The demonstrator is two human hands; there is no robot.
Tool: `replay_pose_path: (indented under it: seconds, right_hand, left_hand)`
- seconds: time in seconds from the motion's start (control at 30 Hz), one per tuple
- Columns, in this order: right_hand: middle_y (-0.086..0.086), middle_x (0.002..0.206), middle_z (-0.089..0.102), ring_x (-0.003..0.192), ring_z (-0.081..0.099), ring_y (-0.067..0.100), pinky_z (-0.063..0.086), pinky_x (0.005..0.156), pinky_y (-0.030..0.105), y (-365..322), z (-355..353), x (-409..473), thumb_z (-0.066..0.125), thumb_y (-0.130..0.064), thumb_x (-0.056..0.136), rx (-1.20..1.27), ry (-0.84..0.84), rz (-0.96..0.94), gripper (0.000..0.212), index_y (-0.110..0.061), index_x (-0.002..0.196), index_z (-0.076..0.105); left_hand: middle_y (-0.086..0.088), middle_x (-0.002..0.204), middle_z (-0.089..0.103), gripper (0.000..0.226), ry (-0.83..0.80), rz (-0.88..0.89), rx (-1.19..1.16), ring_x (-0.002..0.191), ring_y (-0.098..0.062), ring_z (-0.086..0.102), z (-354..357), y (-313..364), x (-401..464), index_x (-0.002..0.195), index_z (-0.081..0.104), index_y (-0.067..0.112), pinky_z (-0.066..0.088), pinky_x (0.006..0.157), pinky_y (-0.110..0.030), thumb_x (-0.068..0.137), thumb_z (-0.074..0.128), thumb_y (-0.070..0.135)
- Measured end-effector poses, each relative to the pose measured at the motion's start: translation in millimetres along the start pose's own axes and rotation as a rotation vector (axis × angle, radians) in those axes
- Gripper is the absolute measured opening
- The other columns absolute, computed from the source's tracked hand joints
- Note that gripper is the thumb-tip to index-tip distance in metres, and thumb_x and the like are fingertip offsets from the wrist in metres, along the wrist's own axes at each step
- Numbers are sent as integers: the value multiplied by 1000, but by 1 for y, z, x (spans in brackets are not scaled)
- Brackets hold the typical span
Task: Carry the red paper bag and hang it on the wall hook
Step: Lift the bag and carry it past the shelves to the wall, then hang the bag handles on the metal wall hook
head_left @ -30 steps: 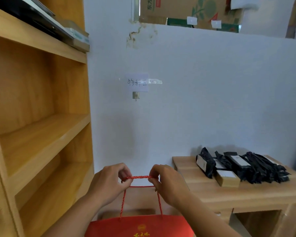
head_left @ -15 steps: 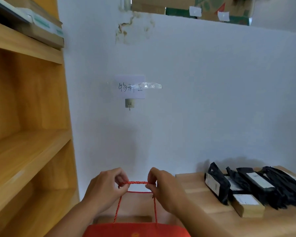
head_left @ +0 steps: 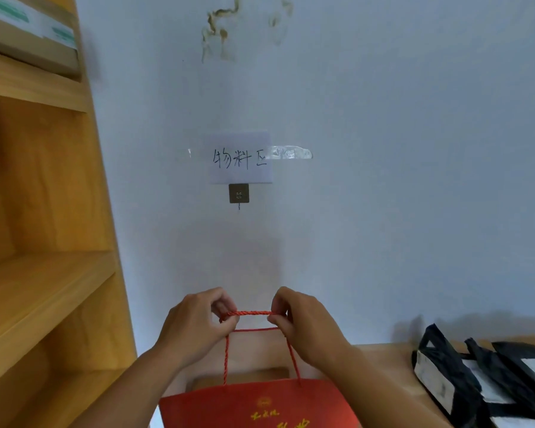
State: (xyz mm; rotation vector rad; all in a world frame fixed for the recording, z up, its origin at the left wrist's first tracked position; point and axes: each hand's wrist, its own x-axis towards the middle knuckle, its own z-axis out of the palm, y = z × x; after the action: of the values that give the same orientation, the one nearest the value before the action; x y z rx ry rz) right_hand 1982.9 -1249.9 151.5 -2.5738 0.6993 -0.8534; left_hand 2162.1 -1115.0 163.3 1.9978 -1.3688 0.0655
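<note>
The red paper bag point(head_left: 254, 403) with gold print hangs at the bottom centre, its lower part cut off by the frame. Its red rope handles point(head_left: 249, 313) are stretched level between my two hands. My left hand point(head_left: 195, 329) pinches the left end and my right hand point(head_left: 303, 329) pinches the right end. The wall hook point(head_left: 238, 194), a small square metal plate with a thin prong below it, sits on the white wall well above the handles, just under a taped paper label point(head_left: 240, 159).
A wooden shelf unit point(head_left: 37, 273) stands close on the left, with boxes point(head_left: 28, 32) on its upper shelf. A low wooden table point(head_left: 386, 362) at the lower right carries several black packets point(head_left: 476, 381). The wall shows a stain point(head_left: 220, 32) up high.
The view has closed in on the wall, so the hook and label look larger and lower. My hands hold the rope handles the same way throughout, a little higher now.
</note>
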Motion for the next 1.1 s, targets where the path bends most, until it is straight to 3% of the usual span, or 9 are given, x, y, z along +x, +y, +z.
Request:
replay_pose_path:
  seconds: [0.17,0.33,0.47,0.63,0.87,1.1]
  right_hand:
    - [-13,75,56,68,50,5,42,63,24,27,8,49,69,-23,93,23,15,-17,16,-26,86,55]
    - [-8,77,61,70,61,12,56,68,35,40,21,91,68,-22,94,35,33,7,17,-27,85,55]
    - [-11,79,62,73,60,11,56,69,30,51,35,133,70,-25,93,54,50,25,18,-31,84,55]
    - [1,78,69,73,64,18,58,67,31,56,53,185,78,-23,89,182,43,102,21,-32,81,60]
    - [6,71,70,57,63,13,56,54,23,64,63,251,85,-16,83,347,71,108,17,-21,77,69]
    - [5,70,75,64,71,23,64,64,39,78,48,318,87,-18,80,373,124,68,15,-18,72,74]
  left_hand:
    - [17,78,75,14,29,-11,-15,82,1,70,15,-15,50,81,68,35,62,77,-32,82,82,38]
    - [17,77,75,15,50,-8,-43,82,1,70,26,-37,90,82,67,37,63,78,-31,82,82,37]
    - [15,79,76,14,44,12,-94,84,0,71,30,-61,130,83,68,36,63,79,-29,84,82,33]
    - [13,84,77,14,-46,47,-169,88,-2,71,31,-98,180,86,69,35,62,82,-29,85,82,29]
    - [10,87,75,14,-25,66,-340,89,-11,71,31,-127,250,87,73,31,63,79,-29,85,84,23]
    - [5,86,78,13,56,45,-392,83,-13,74,20,-120,314,84,76,25,63,74,-26,82,86,18]
